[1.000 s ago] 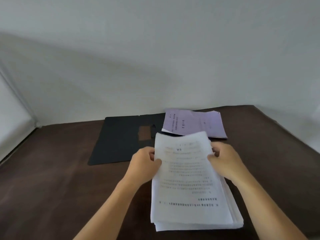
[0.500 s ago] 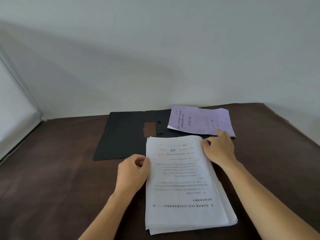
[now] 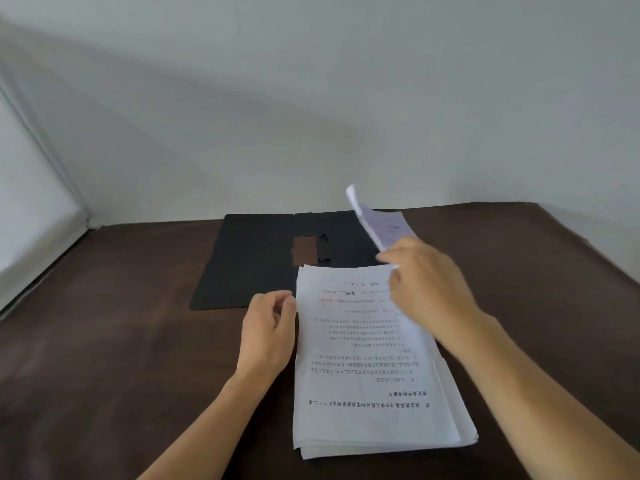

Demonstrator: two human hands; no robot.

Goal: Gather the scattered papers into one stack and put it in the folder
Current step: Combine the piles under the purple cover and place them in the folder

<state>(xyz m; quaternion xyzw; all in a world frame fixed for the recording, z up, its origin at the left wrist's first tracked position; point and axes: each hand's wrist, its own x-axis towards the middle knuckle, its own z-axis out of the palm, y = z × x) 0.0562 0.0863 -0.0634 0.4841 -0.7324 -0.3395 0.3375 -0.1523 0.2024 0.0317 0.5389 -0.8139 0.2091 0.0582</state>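
Observation:
A thick stack of white printed papers (image 3: 367, 368) lies on the dark brown table in front of me. My left hand (image 3: 268, 332) rests against the stack's left edge, fingers curled. My right hand (image 3: 426, 285) hovers over the stack's far right corner and grips a bundle of purple papers (image 3: 382, 225), which is lifted off the table and tilted up on edge. An open black folder (image 3: 256, 258) lies flat beyond the stack, with a cut-out window and a metal clip near its middle.
The brown table (image 3: 104, 358) stretches left and right of the papers. A grey wall (image 3: 311, 116) stands right behind the folder, and a white panel (image 3: 31, 220) borders the table on the left.
My right hand left the white stack, reached to the purple papers on the folder's right half and lifted them, tilting them upright. My left hand stayed at the stack's left edge.

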